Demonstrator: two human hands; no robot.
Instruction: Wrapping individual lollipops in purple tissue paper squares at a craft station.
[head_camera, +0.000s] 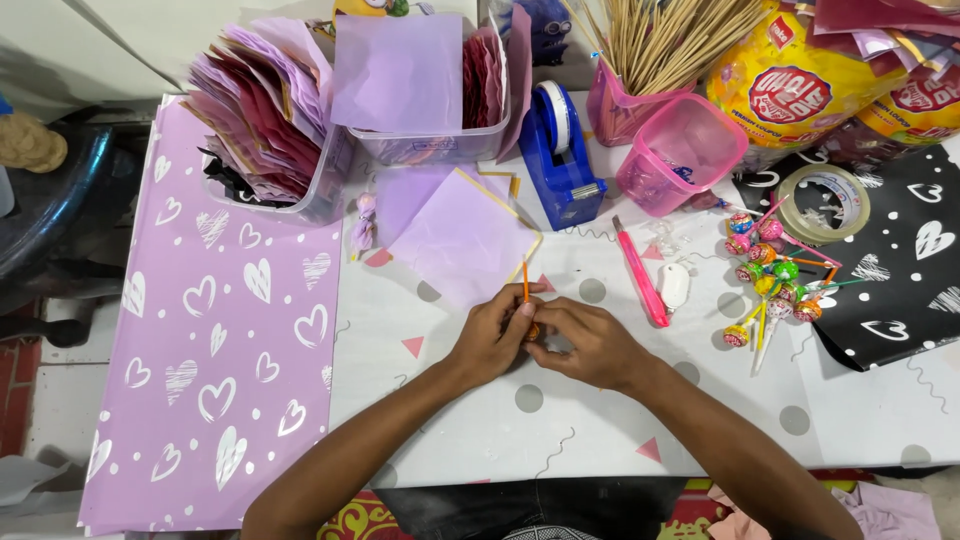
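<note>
Both my hands meet over the middle of the white patterned table (560, 420). My left hand (492, 332) and my right hand (590, 342) together pinch a lollipop (526, 290) whose orange stick points up and away from me; its head is mostly hidden between my fingers. Just beyond my hands lies a lilac paper square (462, 240) with a gold edge. A cluster of wrapped lollipops (770, 280) lies to the right of my right hand.
A pink utility knife (640, 275) and small white object (675, 285) lie right of my hands. Behind: blue tape dispenser (560, 150), pink tub (680, 150), wooden skewers (660, 40), clear tape roll (822, 202), bins of paper squares (270, 110). Lilac heart-print sheet (220, 330) lies left, black one (900, 270) right.
</note>
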